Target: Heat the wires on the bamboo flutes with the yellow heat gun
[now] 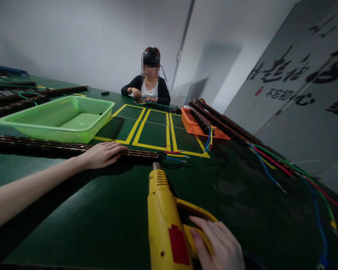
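My right hand (221, 242) is wrapped round the handle of a yellow heat gun (163, 210), a red patch showing on its body. The metal nozzle points away from me, close to the near side of a long dark brown strip bundle (141, 153). My left hand (103, 154) lies on that bundle with its fingers stretched out over it. Red, pale and blue wires (176, 160) with metal lugs stick out from the bundle's right end, just beyond the nozzle.
A green basket (98, 120) stands behind the bundle at left. To the right, an orange basket (187, 122) has dark strips across it, with loose coloured wires (317, 202) trailing. Yellow tape marks (141, 127) the green table (87, 221). Across it, a person (149, 84) sits handling wired parts.
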{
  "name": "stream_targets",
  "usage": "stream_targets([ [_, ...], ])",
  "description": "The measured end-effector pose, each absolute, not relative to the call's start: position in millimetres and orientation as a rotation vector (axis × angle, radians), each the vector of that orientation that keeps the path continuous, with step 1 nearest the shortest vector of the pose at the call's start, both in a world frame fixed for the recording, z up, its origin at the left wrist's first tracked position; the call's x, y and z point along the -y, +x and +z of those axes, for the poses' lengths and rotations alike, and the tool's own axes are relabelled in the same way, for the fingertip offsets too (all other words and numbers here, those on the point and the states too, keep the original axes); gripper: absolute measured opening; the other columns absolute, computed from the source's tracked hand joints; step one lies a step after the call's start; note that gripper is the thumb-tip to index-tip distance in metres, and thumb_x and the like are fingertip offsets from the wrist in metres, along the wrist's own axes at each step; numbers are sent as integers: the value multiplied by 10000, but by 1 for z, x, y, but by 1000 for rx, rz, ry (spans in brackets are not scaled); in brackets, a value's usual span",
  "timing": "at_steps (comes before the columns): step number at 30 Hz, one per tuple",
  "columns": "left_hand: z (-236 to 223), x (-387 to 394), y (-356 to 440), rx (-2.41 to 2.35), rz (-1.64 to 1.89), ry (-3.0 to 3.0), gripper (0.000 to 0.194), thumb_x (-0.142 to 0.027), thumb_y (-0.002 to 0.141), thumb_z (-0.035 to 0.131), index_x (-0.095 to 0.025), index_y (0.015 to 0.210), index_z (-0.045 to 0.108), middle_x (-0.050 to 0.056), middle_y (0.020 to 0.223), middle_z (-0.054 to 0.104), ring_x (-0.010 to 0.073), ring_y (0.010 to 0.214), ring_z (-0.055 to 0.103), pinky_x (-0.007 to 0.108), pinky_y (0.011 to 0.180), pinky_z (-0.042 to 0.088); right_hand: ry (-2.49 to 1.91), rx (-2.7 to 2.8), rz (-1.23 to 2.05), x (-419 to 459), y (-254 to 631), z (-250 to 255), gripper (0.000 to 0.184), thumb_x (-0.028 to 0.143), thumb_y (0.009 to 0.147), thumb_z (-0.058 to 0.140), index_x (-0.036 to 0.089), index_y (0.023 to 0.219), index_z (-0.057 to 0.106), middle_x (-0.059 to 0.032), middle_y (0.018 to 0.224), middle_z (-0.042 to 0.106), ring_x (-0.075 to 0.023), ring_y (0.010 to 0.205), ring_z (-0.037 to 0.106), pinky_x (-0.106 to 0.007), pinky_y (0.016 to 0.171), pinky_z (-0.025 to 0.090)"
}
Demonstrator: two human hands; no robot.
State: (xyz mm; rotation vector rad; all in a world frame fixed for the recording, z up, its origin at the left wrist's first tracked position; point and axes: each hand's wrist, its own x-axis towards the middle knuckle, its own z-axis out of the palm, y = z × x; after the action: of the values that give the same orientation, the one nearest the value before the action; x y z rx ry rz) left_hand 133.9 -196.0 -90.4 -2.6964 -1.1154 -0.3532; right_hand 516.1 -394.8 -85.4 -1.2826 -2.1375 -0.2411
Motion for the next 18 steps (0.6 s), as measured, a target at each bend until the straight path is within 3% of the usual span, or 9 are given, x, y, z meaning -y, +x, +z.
stream_targets([
  [6, -86, 212, 117, 1186, -293, -2697, 397, -309, 940, 345, -161, 1285, 473, 76, 1231, 576, 231, 1117, 546, 379, 962, 439, -1269, 2042, -442, 403, 555, -104, 158, 210, 885, 489, 184, 988, 605, -10, 855, 686, -132, 721, 629, -289, 754, 415],
  [10, -69, 216, 128, 1272, -288, -2633, 342, -327, 895, 406, -187, 1172, 550, 40, 1145, 620, 229, 1033, 575, 400, 940, 454, -1269, 2024, -495, 404, 560, -109, 169, 178, 857, 488, 189, 973, 610, -13, 839, 691, -142, 717, 639, -302, 769, 416],
  [15, -19, 256, 181, 1106, -676, -2622, 319, -331, 899, 321, -287, 1040, 603, -6, 1111, 617, 203, 978, 592, 397, 893, 502, -1277, 2029, -485, 404, 559, -111, 180, 166, 851, 493, 178, 994, 602, -23, 858, 692, -153, 734, 644, -313, 785, 423],
  [18, -9, 314, 205, 909, -566, -2767, 377, -458, 844, 302, -442, 1106, 573, -50, 1107, 618, 216, 1082, 559, 410, 920, 520, -1320, 2006, -450, 405, 560, -113, 193, 172, 843, 486, 195, 981, 620, -31, 855, 698, -170, 728, 652, -322, 776, 449],
])
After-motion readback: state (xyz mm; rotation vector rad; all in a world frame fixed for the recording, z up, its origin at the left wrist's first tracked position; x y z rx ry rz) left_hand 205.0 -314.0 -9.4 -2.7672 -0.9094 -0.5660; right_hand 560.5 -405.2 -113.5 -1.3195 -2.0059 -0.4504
